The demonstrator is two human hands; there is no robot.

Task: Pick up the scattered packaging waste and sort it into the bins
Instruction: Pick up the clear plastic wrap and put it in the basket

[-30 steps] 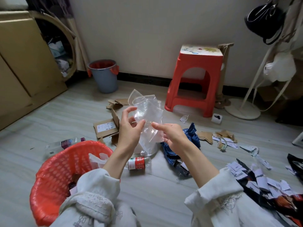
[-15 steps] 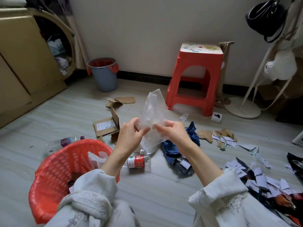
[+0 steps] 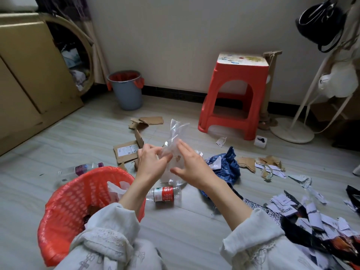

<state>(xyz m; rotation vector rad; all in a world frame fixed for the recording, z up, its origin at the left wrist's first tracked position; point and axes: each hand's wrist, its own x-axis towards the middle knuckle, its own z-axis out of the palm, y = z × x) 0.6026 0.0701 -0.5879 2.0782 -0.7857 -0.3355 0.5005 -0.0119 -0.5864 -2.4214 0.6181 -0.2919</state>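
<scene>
While the clear plastic bag (image 3: 174, 147) hangs crumpled above the red mesh basket (image 3: 78, 199), the left hand (image 3: 151, 162) pinches its thin film and the right hand (image 3: 190, 165) lies flat against it, fingers straight. Best squeeze it small first (slippery, springy film) before dropping it in. A crushed bottle (image 3: 165, 194) lies just right of the basket.

A lived-in room of a home. The pale plank floor (image 3: 58, 145) meets a plain wall with a dark skirting. A red plastic stool (image 3: 236, 94) and a grey waste bin (image 3: 127, 92) stand against the wall, a tan cabinet (image 3: 29, 75) fills the left side, and a black handbag (image 3: 319, 22) hangs from a white coat stand (image 3: 292, 129).
</scene>
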